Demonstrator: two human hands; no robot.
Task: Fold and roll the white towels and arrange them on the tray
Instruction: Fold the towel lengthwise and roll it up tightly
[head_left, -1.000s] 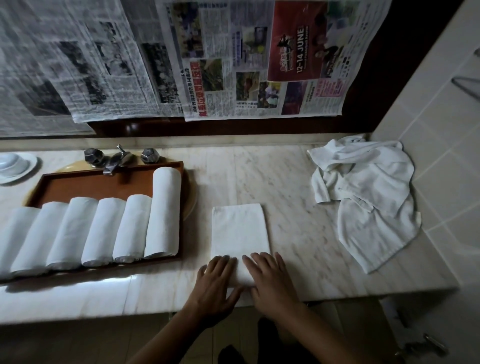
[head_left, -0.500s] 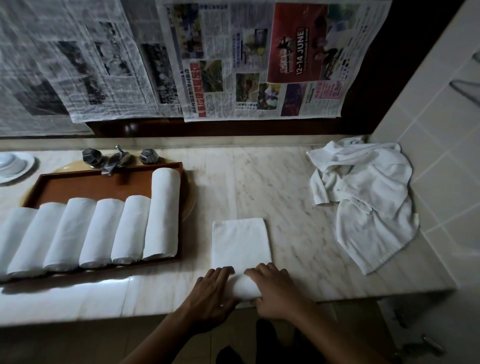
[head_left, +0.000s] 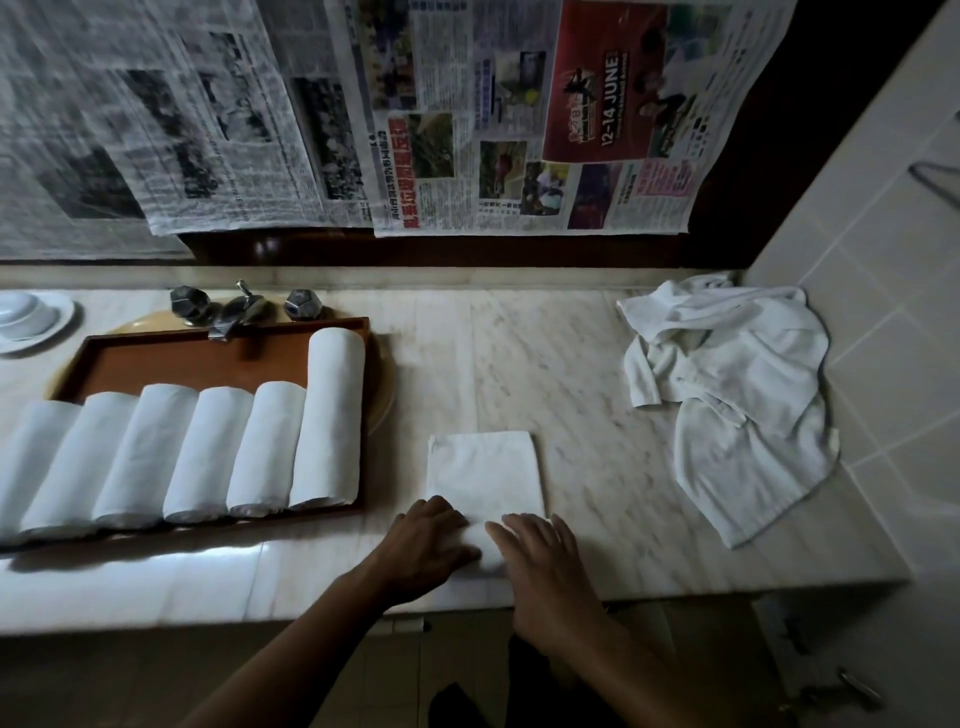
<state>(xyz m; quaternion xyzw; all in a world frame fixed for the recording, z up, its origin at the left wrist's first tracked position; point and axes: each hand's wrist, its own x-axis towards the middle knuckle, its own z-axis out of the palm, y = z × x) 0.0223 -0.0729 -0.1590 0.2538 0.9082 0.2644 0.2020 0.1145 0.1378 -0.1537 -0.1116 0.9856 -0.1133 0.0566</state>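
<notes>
Folded white towel (head_left: 485, 475) is lying near the tabletop (head_left: 571, 389) front edge, right of the tray (head_left: 208, 358). Left hand (head_left: 423, 540) fingers are curling over its rolled near end, right hand (head_left: 540, 566) fingers pressing flat, likely for a tight roll.

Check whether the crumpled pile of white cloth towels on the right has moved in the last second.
No. The crumpled pile of white towels lies in the same spot against the tiled wall.

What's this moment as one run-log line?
left hand, right hand: rolling near end of folded white towel | brown tray: rolled white towels | crumpled white towels: right
</notes>
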